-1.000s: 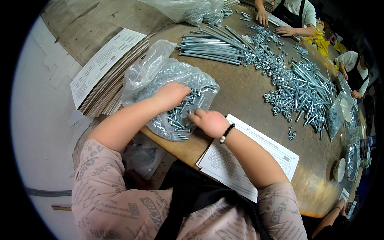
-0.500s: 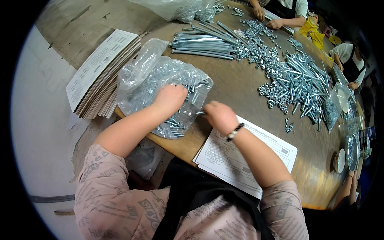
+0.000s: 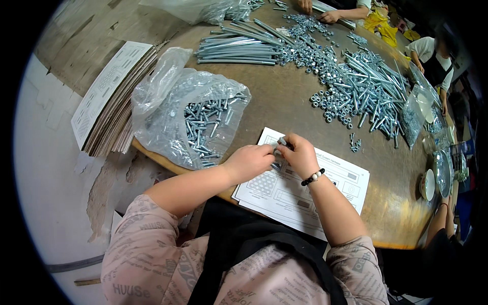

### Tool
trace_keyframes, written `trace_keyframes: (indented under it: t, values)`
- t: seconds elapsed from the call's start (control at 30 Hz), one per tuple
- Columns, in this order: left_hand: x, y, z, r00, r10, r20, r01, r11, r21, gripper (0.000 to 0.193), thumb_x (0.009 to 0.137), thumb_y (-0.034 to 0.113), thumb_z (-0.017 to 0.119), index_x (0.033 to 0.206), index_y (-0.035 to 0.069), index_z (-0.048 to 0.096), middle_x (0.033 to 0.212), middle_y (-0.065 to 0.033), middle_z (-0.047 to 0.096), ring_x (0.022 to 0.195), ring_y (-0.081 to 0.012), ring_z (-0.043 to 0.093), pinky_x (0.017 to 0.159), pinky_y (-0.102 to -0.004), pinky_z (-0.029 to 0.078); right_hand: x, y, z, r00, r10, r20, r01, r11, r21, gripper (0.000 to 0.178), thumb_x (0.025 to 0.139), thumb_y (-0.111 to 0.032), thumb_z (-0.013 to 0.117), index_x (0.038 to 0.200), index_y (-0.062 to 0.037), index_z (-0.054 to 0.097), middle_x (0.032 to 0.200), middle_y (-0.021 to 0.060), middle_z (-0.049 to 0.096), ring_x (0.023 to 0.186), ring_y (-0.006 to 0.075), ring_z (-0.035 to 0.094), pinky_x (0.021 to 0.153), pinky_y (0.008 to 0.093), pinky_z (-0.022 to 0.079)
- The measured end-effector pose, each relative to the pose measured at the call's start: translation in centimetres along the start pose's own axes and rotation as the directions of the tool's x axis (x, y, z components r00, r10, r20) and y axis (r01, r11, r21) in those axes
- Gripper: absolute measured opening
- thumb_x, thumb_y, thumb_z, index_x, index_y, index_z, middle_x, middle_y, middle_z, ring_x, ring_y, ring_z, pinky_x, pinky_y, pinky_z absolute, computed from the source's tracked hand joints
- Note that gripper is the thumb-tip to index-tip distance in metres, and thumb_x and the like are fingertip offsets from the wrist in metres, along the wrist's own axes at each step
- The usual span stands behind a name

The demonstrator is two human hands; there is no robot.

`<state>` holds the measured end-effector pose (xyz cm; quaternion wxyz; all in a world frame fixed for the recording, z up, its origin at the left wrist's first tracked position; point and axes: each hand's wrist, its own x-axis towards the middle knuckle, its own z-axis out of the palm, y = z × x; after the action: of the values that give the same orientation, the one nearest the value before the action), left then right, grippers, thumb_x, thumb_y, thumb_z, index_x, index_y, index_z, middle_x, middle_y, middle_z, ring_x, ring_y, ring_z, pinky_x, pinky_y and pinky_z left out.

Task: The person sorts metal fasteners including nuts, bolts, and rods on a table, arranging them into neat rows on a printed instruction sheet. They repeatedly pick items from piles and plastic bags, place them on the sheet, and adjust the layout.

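1. At the frame's centre, the right hand [image 3: 302, 155] pinched metal bolts [image 3: 284, 144] between narrowed fingertips; the upper bolt's long axis sloped down rightward.
2. The left hand [image 3: 248, 163] had its fingertips drawn together just left of those bolts; whether they gripped any, I could not tell.
3. Printed sheets [image 3: 353, 185] lay underneath; the clear plastic bag [image 3: 157, 109], left of centre, was nearer the left hand.
4. Counts: one bag there, at least two held bolts; bagged bolts [image 3: 203, 122] were too heaped to count.

Worn brown table [image 3: 279, 104], glossy in places.
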<state>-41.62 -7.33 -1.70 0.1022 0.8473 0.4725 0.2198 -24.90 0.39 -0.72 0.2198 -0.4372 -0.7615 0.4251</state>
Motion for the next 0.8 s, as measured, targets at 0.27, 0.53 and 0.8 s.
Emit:
trace_keyframes:
  t: [0.27, 0.53, 0.8]
  values:
    - [1.0, -0.2, -0.5, 0.990, -0.138, -0.029, 0.131, 0.979, -0.154, 0.036, 0.069, 0.016, 0.070, 0.101, 0.006, 0.058, 0.102, -0.0087, 0.052, 0.093, -0.0274, 0.054, 0.080, -0.0381, 0.042, -1.9, -0.2, -1.2, 0.987, -0.136, 0.090, 0.162, 0.882, -0.442, 0.019, 0.076, -0.023, 0.063, 0.085, -0.0066, 0.066, 0.078, 0.0127, 0.058, 0.073, 0.0303, 0.058, 0.065, 0.0385, 0.047]
    - [2.1, -1.5, -1.7, 0.968, -0.186, 0.165, 0.216, 0.958, -0.187, 0.032, 0.070, 0.014, 0.069, 0.099, 0.007, 0.060, 0.096, -0.0085, 0.055, 0.086, -0.0247, 0.055, 0.078, -0.0372, 0.041, -4.3, -1.4, 1.0, 0.951, -0.215, 0.222, 0.306, 0.756, -0.579, 0.023, 0.074, -0.023, 0.064, 0.084, -0.0052, 0.052, 0.086, 0.0113, 0.053, 0.069, 0.0294, 0.059, 0.059, 0.0401, 0.050]
    - [1.4, -1.5, -1.3, 0.982, -0.142, 0.128, 0.168, 0.959, -0.229, 0.032, 0.068, 0.015, 0.071, 0.097, 0.005, 0.061, 0.096, -0.0098, 0.055, 0.086, -0.0283, 0.054, 0.076, -0.0374, 0.043, -3.5, -0.2, -2.3, 0.963, -0.041, 0.265, 0.176, 0.842, -0.510, 0.027, 0.071, -0.026, 0.069, 0.085, -0.0068, 0.058, 0.083, 0.0109, 0.058, 0.077, 0.0295, 0.059, 0.065, 0.0388, 0.049]
